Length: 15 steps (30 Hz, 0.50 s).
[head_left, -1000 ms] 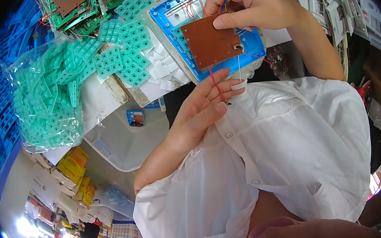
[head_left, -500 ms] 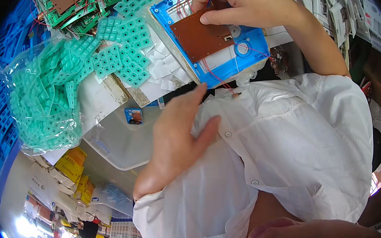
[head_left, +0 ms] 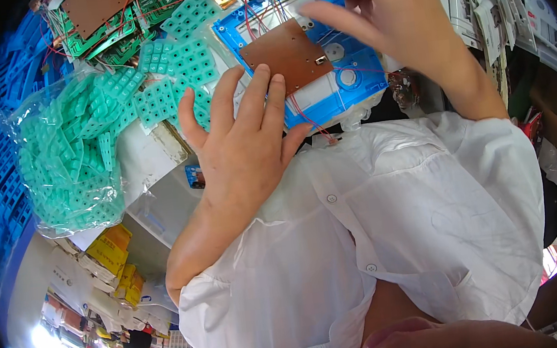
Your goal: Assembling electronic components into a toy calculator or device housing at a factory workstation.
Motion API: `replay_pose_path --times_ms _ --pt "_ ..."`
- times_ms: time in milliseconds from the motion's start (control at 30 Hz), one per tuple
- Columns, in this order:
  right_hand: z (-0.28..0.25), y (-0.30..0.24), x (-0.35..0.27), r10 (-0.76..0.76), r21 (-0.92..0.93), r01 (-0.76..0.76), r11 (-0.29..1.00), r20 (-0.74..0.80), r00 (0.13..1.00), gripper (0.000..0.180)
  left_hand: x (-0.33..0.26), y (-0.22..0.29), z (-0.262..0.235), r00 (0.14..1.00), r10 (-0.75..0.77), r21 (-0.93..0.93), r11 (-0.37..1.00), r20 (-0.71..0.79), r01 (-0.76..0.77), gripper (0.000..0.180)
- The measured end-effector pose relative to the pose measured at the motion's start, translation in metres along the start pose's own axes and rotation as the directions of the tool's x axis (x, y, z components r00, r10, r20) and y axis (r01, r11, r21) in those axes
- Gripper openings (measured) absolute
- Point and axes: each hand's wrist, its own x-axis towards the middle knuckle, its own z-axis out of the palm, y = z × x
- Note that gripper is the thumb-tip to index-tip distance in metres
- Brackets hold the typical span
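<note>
A brown circuit board (head_left: 288,54) lies over a blue plastic housing (head_left: 366,73), with thin red and dark wires running from it. My left hand (head_left: 237,134) is spread open, its fingertips at the board's left edge. Above the housing's right part, my right hand (head_left: 387,13) is raised with thumb and fingers apart, holding nothing that I can see. A small round part (head_left: 348,78) sits in the housing's lower right. Red wires hang from the board's near edge to a small connector (head_left: 333,140) against my white shirt.
Green rubber keypads fill a clear plastic bag (head_left: 70,162) at the left, and loose keypads (head_left: 189,64) lie beside it. Green circuit boards (head_left: 121,37) are piled at the far left. White plastic parts (head_left: 471,1) stack up at the far right. Below the table edge is a translucent bin (head_left: 154,217).
My right hand has let go of the circuit board and lifted away to the right. My left hand has come up to the board's left edge, fingers spreading. The board has shifted slightly left.
</note>
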Motion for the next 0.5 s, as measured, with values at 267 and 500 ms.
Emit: replay_pose_path --times_ms 267,500 --pt "0.034 -0.012 -0.044 -0.265 -0.035 0.283 0.958 0.255 0.93 0.07 0.002 0.006 0.003 0.998 -0.034 -0.004 0.999 -0.044 0.034 0.06" --pt "0.03 -0.015 -0.04 -0.26 -0.074 0.297 0.952 0.321 0.911 0.077 0.027 -0.018 -0.027 0.991 0.123 -0.072 0.99 0.056 -0.119 0.044"
